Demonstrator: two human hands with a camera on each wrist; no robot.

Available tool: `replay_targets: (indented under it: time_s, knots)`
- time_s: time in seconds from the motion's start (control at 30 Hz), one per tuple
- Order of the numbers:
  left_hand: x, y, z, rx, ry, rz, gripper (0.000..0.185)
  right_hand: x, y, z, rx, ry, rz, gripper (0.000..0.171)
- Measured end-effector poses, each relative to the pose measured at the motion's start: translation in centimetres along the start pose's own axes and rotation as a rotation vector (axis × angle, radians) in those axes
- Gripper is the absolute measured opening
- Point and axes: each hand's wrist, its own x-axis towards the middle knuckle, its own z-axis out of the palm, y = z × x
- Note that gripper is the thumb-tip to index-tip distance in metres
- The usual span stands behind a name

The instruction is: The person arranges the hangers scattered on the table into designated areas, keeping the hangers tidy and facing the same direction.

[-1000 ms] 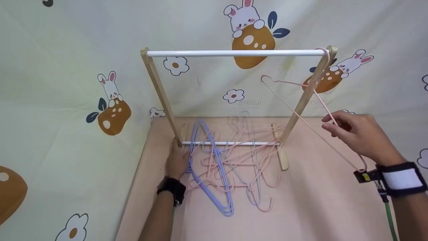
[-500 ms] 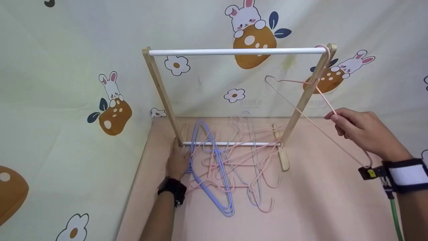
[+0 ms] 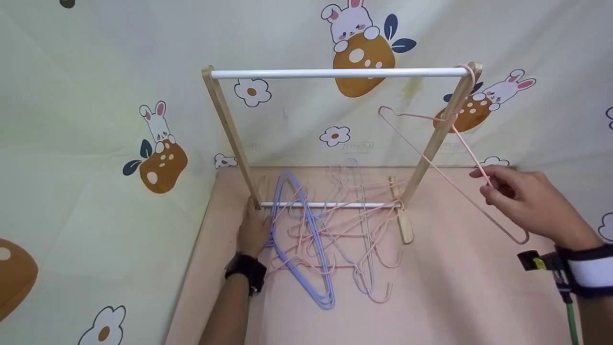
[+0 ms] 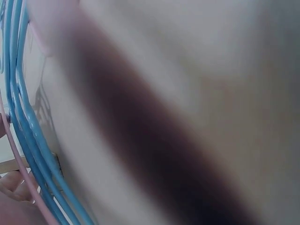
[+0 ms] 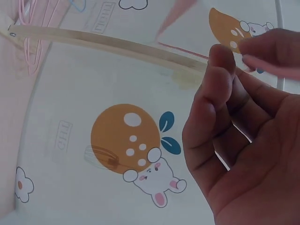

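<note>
Your right hand (image 3: 531,203) pinched the sloped arm of the thin pink wire hanger (image 3: 450,165), its hook over the white top rail (image 3: 335,73) at the right wooden post (image 3: 438,134). Your left hand (image 3: 254,230) rested flat by the rack's left foot, touching the tangled blue and pink hangers (image 3: 325,239). The rail left of the hook stood bare.

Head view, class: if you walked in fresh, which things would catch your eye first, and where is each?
First, the wooden rack with its white top rail, standing against a rabbit-print backdrop. Next, a pink hanger hooked at the rail's right end, tilted, its arm pinched by the right hand. Then the tangled pile of pink and blue hangers on the floor under the rack, where the left hand rests by the left post's foot.
</note>
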Motion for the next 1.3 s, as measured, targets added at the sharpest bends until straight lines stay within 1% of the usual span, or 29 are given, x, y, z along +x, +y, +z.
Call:
replay_targets:
  time_s: [0.2, 0.33, 0.5, 0.7, 0.77, 0.97, 1.07, 1.2, 1.3]
  knots:
    - [-0.4, -0.3, -0.2, -0.027, -0.005, 0.001, 0.087, -0.5, 0.8, 1.6, 0.007, 0.117, 0.014, 0.024]
    - [-0.5, -0.5, -0.1, -0.038, -0.016, -0.011, 0.088, -0.5, 1.1, 2.8, -0.033, 0.21, 0.008, 0.024]
    - [-0.6, -0.6, -0.2, -0.037, -0.038, -0.022, 0.086, -0.4, 1.3, 3.8, -0.117, 0.31, -0.031, 0.022]
    - [-0.6, -0.6, -0.2, -0.034, -0.051, -0.026, 0.086, -0.4, 1.4, 4.5, -0.15, 0.372, -0.028, 0.035]
    - [-0.5, -0.6, -0.2, -0.031, -0.052, -0.019, 0.086, -0.5, 1.4, 4.7, -0.16, 0.4, -0.033, 0.038]
    - [-0.2, -0.3, -0.3, -0.028, -0.068, -0.025, 0.084, -0.9, 0.4, 5.3, -0.202, 0.517, -0.077, 0.045]
    - [-0.1, -0.1, -0.3, -0.03, -0.06, -0.019, 0.084, -0.9, -0.9, 5.3, -0.22, 0.606, -0.133, 0.043]
    - [0.0, 0.0, -0.3, -0.037, -0.047, 0.001, 0.084, -0.6, -3.5, 5.8, -0.197, 0.741, -0.264, 0.038]
    - [0.0, 0.0, -0.3, -0.035, -0.045, 0.006, 0.083, -0.4, -5.4, 6.8, -0.152, 0.784, -0.361, 0.035]
